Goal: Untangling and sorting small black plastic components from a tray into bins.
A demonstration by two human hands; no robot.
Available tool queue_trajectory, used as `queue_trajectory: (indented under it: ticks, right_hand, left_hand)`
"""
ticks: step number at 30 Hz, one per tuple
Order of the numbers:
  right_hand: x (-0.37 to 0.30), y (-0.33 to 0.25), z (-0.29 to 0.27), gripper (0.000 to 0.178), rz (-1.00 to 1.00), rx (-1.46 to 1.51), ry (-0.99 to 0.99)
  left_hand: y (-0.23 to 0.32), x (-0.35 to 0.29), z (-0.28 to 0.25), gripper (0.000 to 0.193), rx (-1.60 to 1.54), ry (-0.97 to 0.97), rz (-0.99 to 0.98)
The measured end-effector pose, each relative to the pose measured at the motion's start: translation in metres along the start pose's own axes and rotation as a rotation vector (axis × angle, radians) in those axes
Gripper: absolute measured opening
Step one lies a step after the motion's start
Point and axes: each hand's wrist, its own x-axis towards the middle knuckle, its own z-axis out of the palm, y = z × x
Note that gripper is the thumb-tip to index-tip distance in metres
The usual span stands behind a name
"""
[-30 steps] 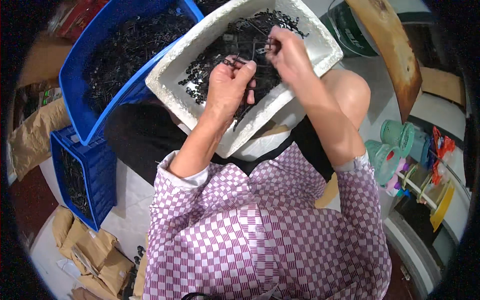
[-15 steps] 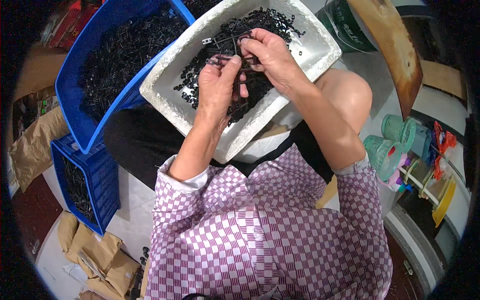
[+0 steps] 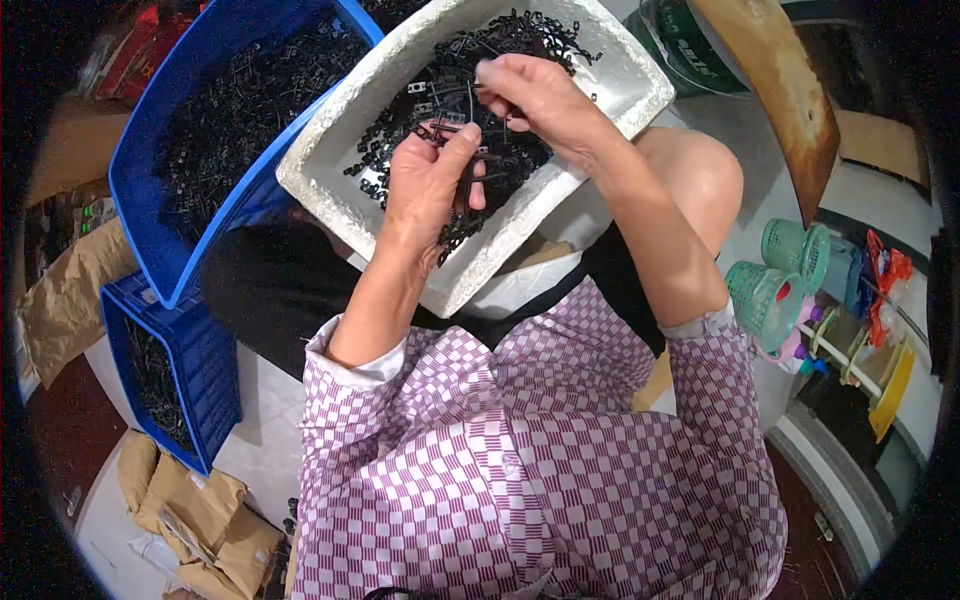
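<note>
cluttered floor space surrounds a white foam tray point(image 3: 610, 60) on the lap, heaped with small black metal clips point(image 3: 440, 95), where the left hand point(image 3: 425, 190) pinches a few clips and the right hand point(image 3: 535, 95) grips thin clips, blue crates point(image 3: 150, 160) just beside.

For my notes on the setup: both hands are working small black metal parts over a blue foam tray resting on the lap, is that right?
Not quite: the tray under the left hand and right hand is white foam, not blue; the blue crate sits beside it. The head view shows this. The small black parts do lie in the tray on the lap.
</note>
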Motion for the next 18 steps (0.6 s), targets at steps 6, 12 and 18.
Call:
queue_trajectory:
  ticks: [6,12,18]
  right_hand:
    - [0.005,0.002,-0.004,0.012,-0.095,0.269,0.187]
    - [0.028,0.009,-0.044,0.006,-0.145,0.665,0.400]
    - [-0.005,0.003,0.000,0.012,0.004,0.470,-0.002]
  left_hand:
    - [0.006,0.006,0.002,0.018,0.044,-0.101,-0.115]
    - [0.015,-0.002,0.005,0.019,0.070,-0.246,-0.255]
    - [0.013,0.017,-0.015,0.019,-0.182,0.081,0.060]
